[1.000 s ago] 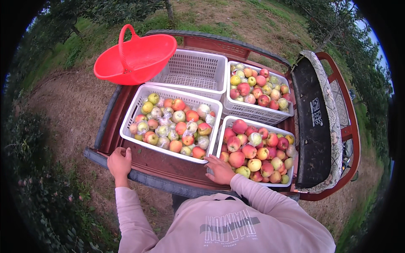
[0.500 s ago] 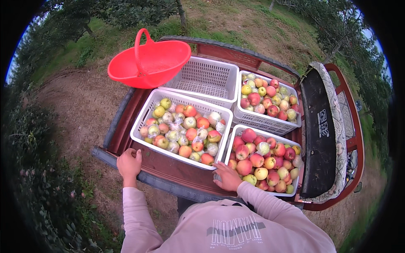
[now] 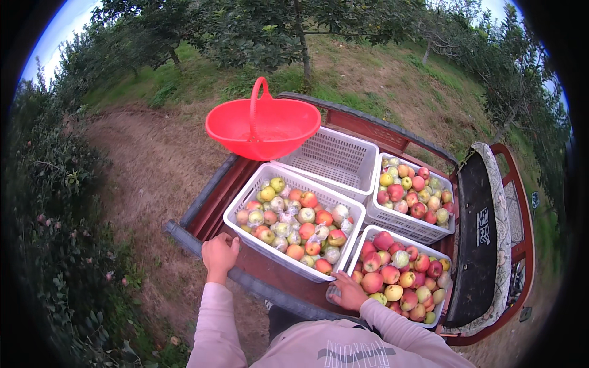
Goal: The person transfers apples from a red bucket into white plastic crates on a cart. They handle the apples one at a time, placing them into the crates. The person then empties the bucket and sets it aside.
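A white plastic crate (image 3: 294,264) stands in front of me, holding red and yellow-green apples (image 3: 307,215), several in clear plastic film. My left hand (image 3: 221,256) is by the rear edge of the red cart bed, left of this crate's near side. Its fingers are loosely bent with the thumb apart, and no object shows in it. At the crate's near right corner is my right hand (image 3: 348,291), fingers stretched out and apart, against or very near the rims of this crate and the second apple crate (image 3: 443,294) to its right.
A red plastic basket (image 3: 228,135) with a tall handle perches at the far left, over a bare white crate (image 3: 368,168). Another apple-filled crate (image 3: 399,219) stands farther right. A padded black seat back (image 3: 475,245) borders the cart bed (image 3: 264,265). Trees surround it.
My view has tilted up and turned left, so the cart and crates appear lower and farther right. Both hands keep about the same places beside the crates.
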Tool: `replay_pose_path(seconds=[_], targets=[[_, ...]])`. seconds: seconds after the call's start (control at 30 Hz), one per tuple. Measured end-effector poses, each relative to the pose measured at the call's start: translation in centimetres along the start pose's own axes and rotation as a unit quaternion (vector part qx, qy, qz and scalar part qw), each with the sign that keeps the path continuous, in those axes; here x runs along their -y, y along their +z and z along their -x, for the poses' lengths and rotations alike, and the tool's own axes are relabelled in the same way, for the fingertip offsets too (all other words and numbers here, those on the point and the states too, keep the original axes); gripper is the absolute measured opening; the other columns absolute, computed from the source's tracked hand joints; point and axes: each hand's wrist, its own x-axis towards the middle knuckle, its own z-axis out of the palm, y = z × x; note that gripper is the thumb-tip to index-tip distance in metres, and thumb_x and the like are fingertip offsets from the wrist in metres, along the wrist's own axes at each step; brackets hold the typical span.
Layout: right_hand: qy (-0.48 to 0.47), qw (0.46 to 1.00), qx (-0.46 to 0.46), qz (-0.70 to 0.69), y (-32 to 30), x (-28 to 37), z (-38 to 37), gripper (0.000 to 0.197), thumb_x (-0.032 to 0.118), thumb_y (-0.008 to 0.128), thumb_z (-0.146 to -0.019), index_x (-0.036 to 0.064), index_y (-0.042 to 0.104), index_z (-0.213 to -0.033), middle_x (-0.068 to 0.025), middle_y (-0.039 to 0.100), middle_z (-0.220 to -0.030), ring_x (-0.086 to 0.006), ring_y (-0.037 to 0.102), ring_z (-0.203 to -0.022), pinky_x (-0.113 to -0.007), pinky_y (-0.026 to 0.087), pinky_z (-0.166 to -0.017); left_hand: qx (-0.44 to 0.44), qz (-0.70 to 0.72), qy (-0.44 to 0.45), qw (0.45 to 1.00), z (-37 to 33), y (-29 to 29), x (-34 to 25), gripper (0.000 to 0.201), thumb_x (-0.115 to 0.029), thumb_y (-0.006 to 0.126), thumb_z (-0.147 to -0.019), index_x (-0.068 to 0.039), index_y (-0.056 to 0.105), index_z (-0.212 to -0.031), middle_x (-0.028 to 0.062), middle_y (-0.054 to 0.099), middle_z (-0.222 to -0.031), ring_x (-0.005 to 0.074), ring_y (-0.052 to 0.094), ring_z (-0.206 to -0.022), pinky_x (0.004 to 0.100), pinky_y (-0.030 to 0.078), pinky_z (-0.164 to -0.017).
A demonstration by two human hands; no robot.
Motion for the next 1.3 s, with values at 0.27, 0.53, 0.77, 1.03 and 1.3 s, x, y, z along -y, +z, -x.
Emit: replay_pose_path(seconds=[0.27, 0.53, 0.77, 1.03, 1.3], targets=[[0.017, 1.0, 0.007, 0.012, -0.3, -0.4, -0.2, 0.053, 0.042, 0.076, -0.1, 0.0046, 0.072, -0.138, -0.0176, 0.052, -0.171, -0.0417, 0.043, -0.162, -0.051, 0.041, -0.13, -0.026, 0.015, 0.038, 0.999, 0.2, 1.1, 0.7, 0.029, -0.04, 0.081, -0.094, -0.011, 0.082, -0.087, 0.0125, 0.081, -0.085, 0.036, 0.077, -0.084, 0.0488, 0.055, -0.088], [0.048, 0.995, 0.0, -0.084, -1.1, 6.8, -1.1, 0.062, 0.047, 0.074, -0.104, -0.0022, 0.068, -0.141, -0.0282, 0.068, -0.147, -0.0432, 0.066, -0.137, -0.048, 0.05, -0.12, -0.018, 0.011, 0.087, 0.996, 0.8, 0.3, 0.6, 0.03, -0.038, 0.081, -0.094, -0.01, 0.079, -0.082, 0.0132, 0.08, -0.084, 0.0384, 0.076, -0.078, 0.0498, 0.056, -0.082], [0.143, 0.983, -0.022, -0.113, -3.3, 14.8, -4.5, 0.062, 0.049, 0.071, -0.107, -0.0032, 0.069, -0.14, -0.0304, 0.074, -0.134, -0.0446, 0.072, -0.126, -0.049, 0.056, -0.111, 0.067, 0.049, 0.169, 0.982, 1.1, 0.0, 0.5, 0.027, -0.038, 0.081, -0.094, -0.011, 0.083, -0.089, 0.013, 0.082, -0.087, 0.0373, 0.078, -0.08, 0.0509, 0.06, -0.08], [0.203, 0.947, -0.223, -0.113, 0.5, 22.6, -11.3, 0.04, 0.035, 0.075, -0.103, 0.0006, 0.077, -0.123, -0.0234, 0.081, -0.114, -0.0402, 0.08, -0.104, -0.048, 0.062, -0.093, 0.166, 0.141, 0.386, 0.896, 0.6, -0.4, 1.4, 0.024, -0.03, 0.068, -0.104, -0.01, 0.077, -0.093, 0.0123, 0.08, -0.089, 0.0337, 0.078, -0.081, 0.0495, 0.062, -0.078], [0.285, 0.921, -0.263, -0.027, 1.9, 26.1, -11.9, 0.031, 0.033, 0.075, -0.103, 0.0034, 0.077, -0.109, -0.02, 0.08, -0.103, -0.0424, 0.078, -0.093, -0.054, 0.061, -0.082, 0.297, 0.176, 0.494, 0.798, -1.1, -0.2, 3.4, 0.025, -0.028, 0.063, -0.109, -0.009, 0.075, -0.099, 0.0119, 0.078, -0.092, 0.0357, 0.077, -0.088, 0.0515, 0.06, -0.079]])
